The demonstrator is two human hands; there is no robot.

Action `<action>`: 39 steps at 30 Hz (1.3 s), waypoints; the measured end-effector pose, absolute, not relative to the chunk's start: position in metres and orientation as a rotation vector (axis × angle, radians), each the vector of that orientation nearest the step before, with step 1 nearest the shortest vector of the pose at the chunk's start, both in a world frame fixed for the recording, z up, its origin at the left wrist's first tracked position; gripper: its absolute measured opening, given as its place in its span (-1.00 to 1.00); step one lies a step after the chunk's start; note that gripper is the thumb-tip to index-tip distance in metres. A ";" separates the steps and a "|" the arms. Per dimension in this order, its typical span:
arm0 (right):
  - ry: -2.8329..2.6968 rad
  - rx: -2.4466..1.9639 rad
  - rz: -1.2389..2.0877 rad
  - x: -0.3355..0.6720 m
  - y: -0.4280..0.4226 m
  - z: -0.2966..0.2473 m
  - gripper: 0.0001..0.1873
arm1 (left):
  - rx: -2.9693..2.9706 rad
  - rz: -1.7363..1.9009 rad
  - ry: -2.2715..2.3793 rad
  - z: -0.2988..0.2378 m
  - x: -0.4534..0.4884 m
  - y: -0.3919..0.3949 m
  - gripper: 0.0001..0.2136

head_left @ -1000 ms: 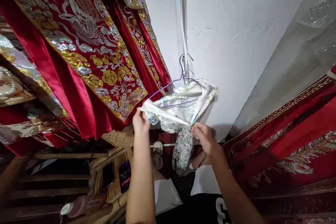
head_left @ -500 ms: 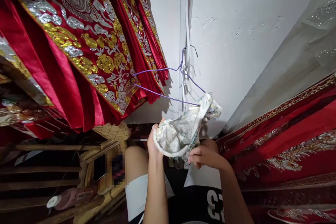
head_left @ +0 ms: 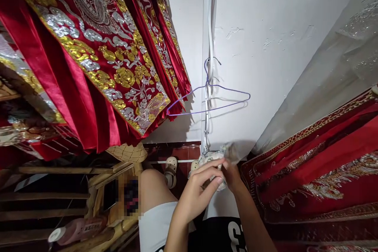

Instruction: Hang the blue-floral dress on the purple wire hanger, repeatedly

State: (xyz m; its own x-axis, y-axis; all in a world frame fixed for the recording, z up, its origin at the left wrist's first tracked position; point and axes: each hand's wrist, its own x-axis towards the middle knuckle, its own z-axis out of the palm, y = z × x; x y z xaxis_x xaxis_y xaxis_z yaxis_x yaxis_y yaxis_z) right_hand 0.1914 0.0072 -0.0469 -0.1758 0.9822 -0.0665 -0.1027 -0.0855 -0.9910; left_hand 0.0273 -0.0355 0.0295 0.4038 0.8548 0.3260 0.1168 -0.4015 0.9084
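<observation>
Both hands work at a bunched white piece of cloth [head_left: 210, 157] with a faint floral pattern, low in front of my knees. My left hand [head_left: 198, 191] reaches across its near side, thumb and fingertips pinching the cloth. Close against those fingertips, my right hand [head_left: 232, 176] grips the cloth's right side, its fingers partly hidden. A blurred flap of the cloth sticks up beyond the right hand. Above hangs a bare purple wire hanger [head_left: 208, 84], apart from both hands, on a white strap [head_left: 210, 27] along the wall.
Red embroidered garments [head_left: 124, 75] hang at left, and more red fabric [head_left: 319, 173] stands at right. A bamboo seat [head_left: 97, 181] on the left bears a pink bottle [head_left: 78, 230] and a phone [head_left: 110, 195]. Light clogs [head_left: 170, 169] lie on the tiled floor.
The cloth has come off the hanger and is lower, bunched between my hands. The hanger has swung level. My left hand has moved right, over the cloth, and meets the right hand.
</observation>
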 end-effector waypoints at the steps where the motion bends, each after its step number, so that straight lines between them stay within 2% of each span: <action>1: -1.195 -1.095 1.409 0.188 0.009 -0.042 -0.54 | 1.855 1.070 0.873 0.030 0.024 -0.036 -0.81; 3: -1.108 -1.055 1.439 0.179 0.014 -0.027 -0.56 | 1.984 1.048 0.901 0.031 0.016 -0.034 -0.82; 5: -1.055 -0.961 1.577 0.171 0.021 -0.008 -0.48 | 2.063 1.042 0.906 0.036 0.005 -0.024 -0.83; 8: -1.049 -0.881 1.810 0.168 0.029 0.017 -0.43 | 2.025 1.235 0.987 0.047 -0.015 0.000 -0.63; 11: -1.244 -0.907 2.036 0.173 0.033 0.031 -0.62 | 1.969 1.299 0.999 0.050 -0.031 0.023 -0.52; 14: -1.596 -0.778 2.090 0.181 0.035 0.042 -0.79 | 1.962 0.919 0.836 0.031 -0.033 0.030 -0.39; 16: -1.853 -0.765 1.896 0.188 0.037 0.053 -0.90 | 1.988 0.666 0.801 0.012 -0.032 0.028 -0.35; 18: -2.057 -0.847 1.521 0.198 0.045 0.068 -0.92 | 2.059 0.502 0.883 -0.001 -0.037 0.026 -0.40; 21: -2.010 -1.044 0.932 0.216 0.073 0.085 -0.79 | 2.188 0.397 1.119 0.003 -0.057 0.032 -0.50; 24: -1.676 -1.168 0.598 0.232 0.118 0.086 -0.51 | 2.277 0.381 1.364 0.027 -0.083 0.046 -0.60; 26: -1.599 -1.180 0.534 0.240 0.146 0.077 -0.46 | 2.289 0.376 1.504 0.042 -0.096 0.054 -0.66; 30: -1.725 -1.204 0.581 0.252 0.170 0.061 -0.63 | 2.317 0.426 1.584 0.056 -0.107 0.063 -0.79; 32: -1.764 -1.226 0.577 0.259 0.164 0.061 -0.65 | 2.350 0.517 1.523 0.058 -0.108 0.067 -0.83; 39: -1.647 -1.315 0.535 0.294 0.133 0.091 -0.84 | 2.282 0.797 1.427 0.078 -0.099 0.094 -0.78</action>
State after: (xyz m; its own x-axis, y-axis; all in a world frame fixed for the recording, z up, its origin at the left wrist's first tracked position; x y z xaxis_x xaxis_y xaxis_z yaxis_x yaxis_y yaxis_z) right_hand 0.2940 0.1330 0.0910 0.0057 0.9206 0.3905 0.5156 0.3319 -0.7899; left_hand -0.0989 0.0935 0.0776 0.3406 0.8969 0.2820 0.7101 -0.4420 0.5480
